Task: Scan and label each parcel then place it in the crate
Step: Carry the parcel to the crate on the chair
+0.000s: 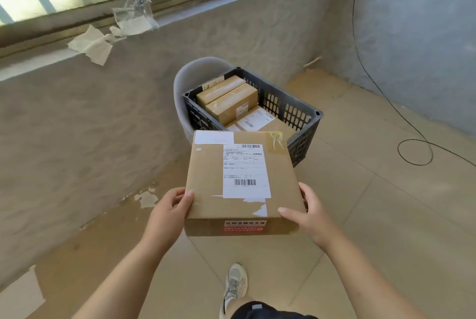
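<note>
A flat, square brown cardboard parcel (242, 182) is held level in the air above the tiled floor, just in front of the crate, its top face turned upward. A white printed shipping label with barcodes (246, 170) is stuck on that top face, a blank white sticker (213, 137) sits at its far left corner, and a red warning sticker (244, 226) is seen on the near side wall. The parcel is gripped at its near left edge by the left hand (168, 211), thumb laid on top and fingers hidden beneath, and at its near right corner by the right hand (307, 213), closed on it in the same way. Beyond the parcel, a dark grey perforated plastic crate (296, 115) is set on a pale grey rounded chair (185, 79); several taped brown cardboard boxes (229, 102) are already stacked inside it. One light sneaker (235, 282) is planted on the beige floor tiles (373, 215) below. Torn white paper scraps (92, 44) and a crumpled clear plastic bag (135, 17) are left on the window ledge, and a thin black cable (414, 151) is looped across the floor on the right.
</note>
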`<move>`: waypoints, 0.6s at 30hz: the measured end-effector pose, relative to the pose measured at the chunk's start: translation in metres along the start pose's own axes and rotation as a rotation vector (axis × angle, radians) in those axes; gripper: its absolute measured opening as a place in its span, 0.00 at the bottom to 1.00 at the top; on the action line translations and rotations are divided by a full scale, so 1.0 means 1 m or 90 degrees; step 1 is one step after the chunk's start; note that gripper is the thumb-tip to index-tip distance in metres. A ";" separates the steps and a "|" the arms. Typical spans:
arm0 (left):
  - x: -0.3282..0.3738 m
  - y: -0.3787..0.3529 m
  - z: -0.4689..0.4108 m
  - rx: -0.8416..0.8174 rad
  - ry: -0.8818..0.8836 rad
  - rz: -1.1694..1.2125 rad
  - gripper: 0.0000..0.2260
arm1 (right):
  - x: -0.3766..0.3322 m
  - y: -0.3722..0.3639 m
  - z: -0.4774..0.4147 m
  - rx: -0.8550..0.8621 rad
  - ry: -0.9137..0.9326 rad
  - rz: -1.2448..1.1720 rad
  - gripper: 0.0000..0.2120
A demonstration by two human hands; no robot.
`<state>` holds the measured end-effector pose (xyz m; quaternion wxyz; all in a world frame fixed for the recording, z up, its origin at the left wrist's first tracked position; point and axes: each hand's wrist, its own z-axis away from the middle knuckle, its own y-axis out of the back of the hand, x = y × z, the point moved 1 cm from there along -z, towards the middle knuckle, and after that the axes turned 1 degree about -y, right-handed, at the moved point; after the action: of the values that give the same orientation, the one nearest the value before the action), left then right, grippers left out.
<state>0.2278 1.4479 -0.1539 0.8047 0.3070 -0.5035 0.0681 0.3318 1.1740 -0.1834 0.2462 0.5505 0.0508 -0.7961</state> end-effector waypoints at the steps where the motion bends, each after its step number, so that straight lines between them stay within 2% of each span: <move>1: 0.007 0.001 -0.019 -0.004 0.002 -0.001 0.08 | -0.009 -0.001 -0.016 -0.017 -0.007 -0.010 0.46; 5: 0.043 0.003 -0.087 -0.038 -0.022 -0.001 0.08 | -0.037 -0.005 -0.069 -0.064 -0.023 0.012 0.48; 7: 0.059 0.001 -0.115 -0.068 -0.034 -0.010 0.10 | -0.046 -0.005 -0.091 -0.048 -0.035 0.020 0.44; 9: 0.066 -0.002 -0.140 -0.092 -0.028 -0.015 0.10 | -0.052 -0.006 -0.106 -0.019 -0.043 0.033 0.37; 11: 0.067 -0.004 -0.161 -0.098 -0.015 -0.010 0.10 | -0.057 -0.007 -0.116 0.007 -0.058 0.043 0.35; 14: 0.071 -0.009 -0.197 -0.128 -0.012 -0.009 0.11 | -0.060 -0.010 -0.130 0.062 -0.091 0.053 0.40; 18: 0.081 -0.018 -0.247 -0.184 -0.007 -0.017 0.10 | -0.070 -0.019 -0.152 0.199 -0.126 0.117 0.44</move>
<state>0.4644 1.5559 -0.1681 0.8385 0.1951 -0.5085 -0.0176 0.4718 1.2679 -0.1826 0.2330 0.5032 -0.1484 -0.8188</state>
